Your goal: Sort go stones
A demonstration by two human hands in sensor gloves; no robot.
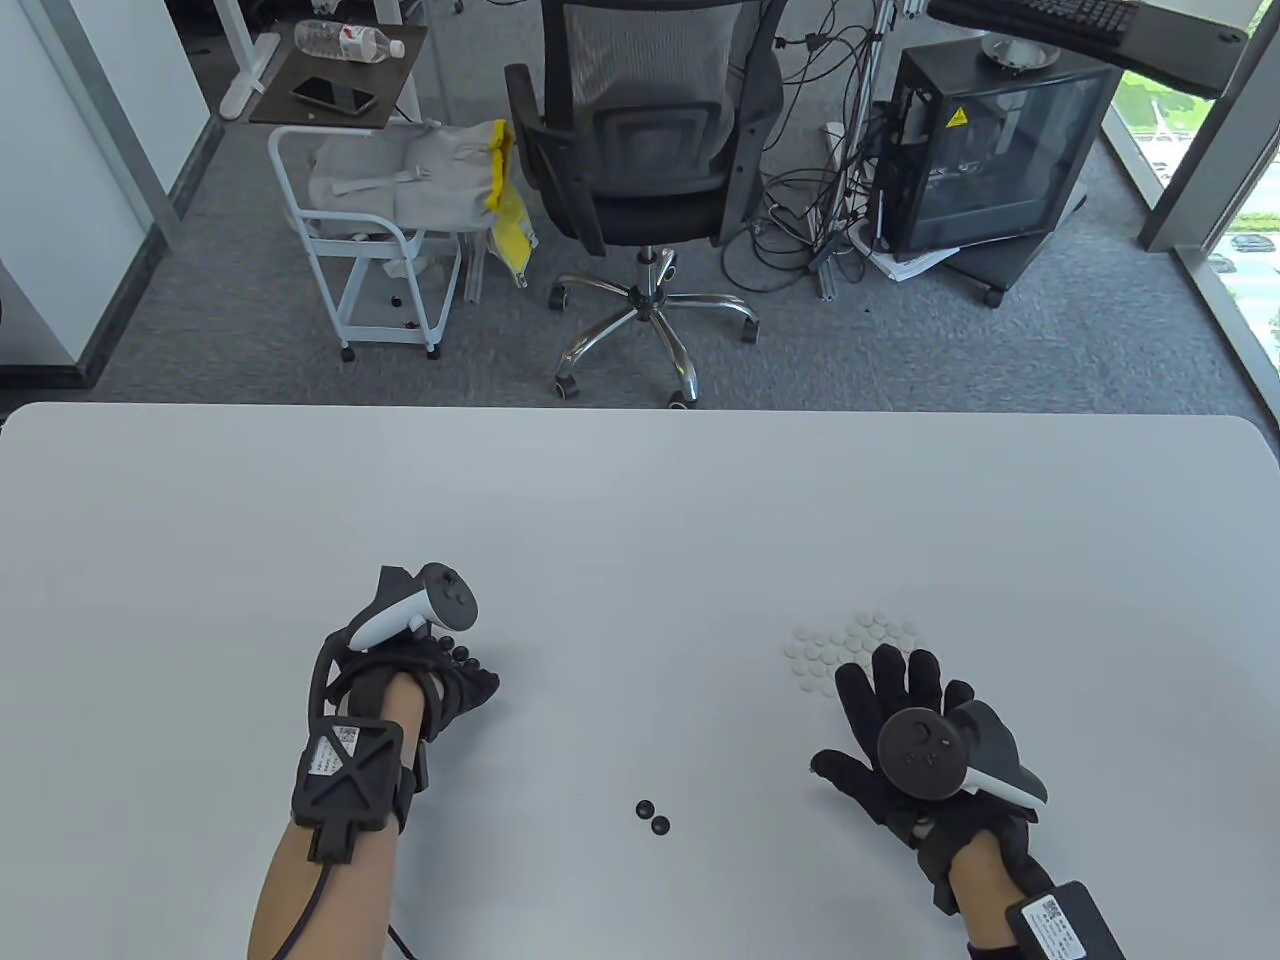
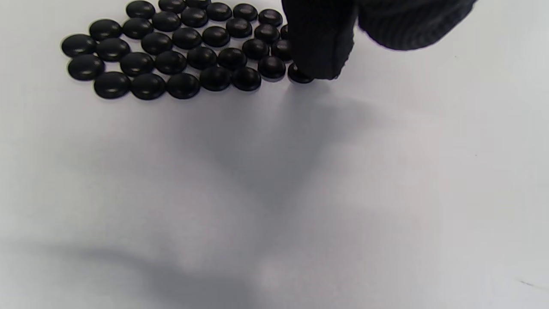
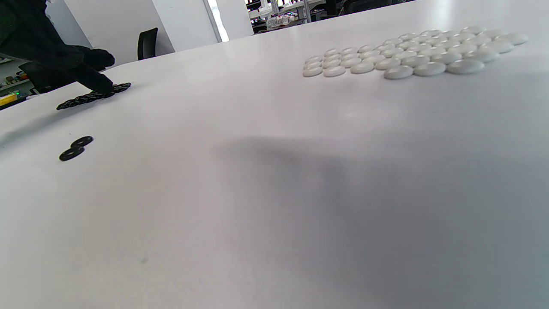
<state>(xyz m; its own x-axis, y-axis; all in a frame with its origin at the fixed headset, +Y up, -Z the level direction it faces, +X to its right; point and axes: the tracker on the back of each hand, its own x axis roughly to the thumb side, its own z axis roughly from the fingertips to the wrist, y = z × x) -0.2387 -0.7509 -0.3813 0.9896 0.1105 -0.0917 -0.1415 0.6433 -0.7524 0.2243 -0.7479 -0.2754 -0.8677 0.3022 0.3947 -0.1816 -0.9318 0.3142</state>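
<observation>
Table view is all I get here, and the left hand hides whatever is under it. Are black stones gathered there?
Observer: Yes. The left wrist view shows a tight cluster of black stones flat on the table.
Operator: Is the left hand touching them?
Observer: One fingertip rests on the stone at the cluster's edge.
Operator: Any white stones mixed in?
Observer: None in that view; the white stones lie in their own group, seen from the right wrist view.

Office chair (image 1: 640, 150), white cart (image 1: 375, 230), water bottle (image 1: 350, 40), black cabinet (image 1: 990, 150).
</observation>
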